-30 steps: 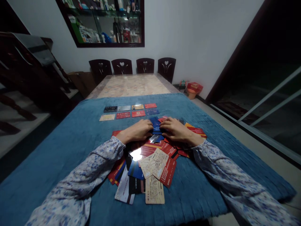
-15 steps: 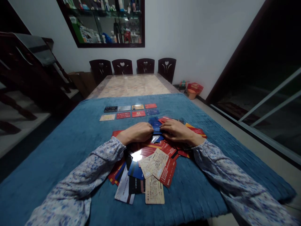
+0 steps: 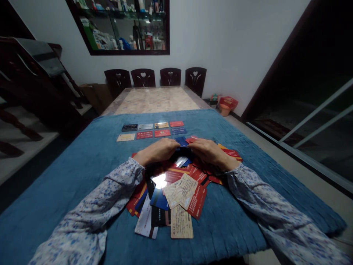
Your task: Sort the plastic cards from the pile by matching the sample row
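Observation:
A blue card (image 3: 185,149) is held by its two short ends between my hands, above the heap. It is tilted so that I see it almost edge-on and dark. My left hand (image 3: 158,151) has its fingers closed on the left end. At the right end, the curled fingers of my right hand (image 3: 208,151) grip it too. Below and around both hands spreads a loose heap of overlapping cards: a cream card (image 3: 182,222), a red card (image 3: 199,206), a white card (image 3: 146,221), a black card (image 3: 160,217) and several others. My hands cover part of the heap.
Beyond the hands, several cards lie in two rows, among them a black card (image 3: 129,127), a cream card (image 3: 125,137) and a blue card (image 3: 179,131). A blue cloth (image 3: 91,162) covers the near part of the stone-topped table (image 3: 154,99). Chairs (image 3: 143,78) stand behind.
The blue card between my hands has tipped from showing its blue face to nearly edge-on. Both hands have risen slightly with it. The heap and the rows look the same.

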A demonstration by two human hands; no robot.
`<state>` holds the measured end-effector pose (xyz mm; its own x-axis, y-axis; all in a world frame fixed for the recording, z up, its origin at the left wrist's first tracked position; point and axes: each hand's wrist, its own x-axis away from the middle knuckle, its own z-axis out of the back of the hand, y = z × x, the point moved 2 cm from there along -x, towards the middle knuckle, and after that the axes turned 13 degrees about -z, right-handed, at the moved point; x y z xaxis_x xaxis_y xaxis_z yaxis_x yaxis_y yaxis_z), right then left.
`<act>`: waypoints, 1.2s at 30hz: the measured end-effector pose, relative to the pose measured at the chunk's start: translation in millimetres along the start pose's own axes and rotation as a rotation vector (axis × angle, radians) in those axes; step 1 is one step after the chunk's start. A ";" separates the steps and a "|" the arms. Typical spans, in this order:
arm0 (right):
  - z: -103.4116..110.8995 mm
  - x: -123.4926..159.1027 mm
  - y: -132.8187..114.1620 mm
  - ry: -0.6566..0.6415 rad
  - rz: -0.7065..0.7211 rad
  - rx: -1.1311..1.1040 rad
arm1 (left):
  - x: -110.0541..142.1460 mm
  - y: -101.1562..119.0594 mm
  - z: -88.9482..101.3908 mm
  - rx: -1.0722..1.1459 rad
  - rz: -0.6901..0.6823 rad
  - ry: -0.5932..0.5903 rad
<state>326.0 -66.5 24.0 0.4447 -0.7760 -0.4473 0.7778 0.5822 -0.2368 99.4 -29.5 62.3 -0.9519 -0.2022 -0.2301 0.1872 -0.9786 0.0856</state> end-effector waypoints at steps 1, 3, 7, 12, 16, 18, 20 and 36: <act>-0.8 0.3 0.7 0.019 -0.013 -0.004 | 0.1 -1.1 -0.9 0.000 -0.003 0.017; -2.5 1.0 2.8 0.053 -0.042 -0.012 | 0.1 -3.2 -3.1 0.003 -0.007 0.055; -6.3 1.3 7.0 0.067 -0.089 -0.028 | 0.6 -8.3 -9.6 0.013 -0.002 0.130; -8.1 -0.2 6.6 0.108 -0.137 -0.062 | 1.7 -13.9 -17.6 0.011 0.015 0.174; -9.4 -1.4 5.4 0.143 -0.163 -0.079 | 0.9 -13.7 -20.9 0.047 0.031 0.226; -11.1 -1.5 5.9 0.163 -0.175 -0.068 | 0.0 -12.9 -22.6 0.055 0.050 0.235; -13.2 -1.5 6.3 0.169 -0.177 -0.050 | -0.6 -12.2 -24.8 0.042 0.072 0.225; -23.3 -3.6 0.2 0.094 -0.297 0.058 | 1.5 -18.9 -38.0 0.063 0.104 0.286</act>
<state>314.2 -57.9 5.4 0.1533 -0.8827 -0.4442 0.8929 0.3163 -0.3203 103.7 -12.8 23.5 -0.8200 -0.3129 -0.4792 0.2566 -0.9494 0.1810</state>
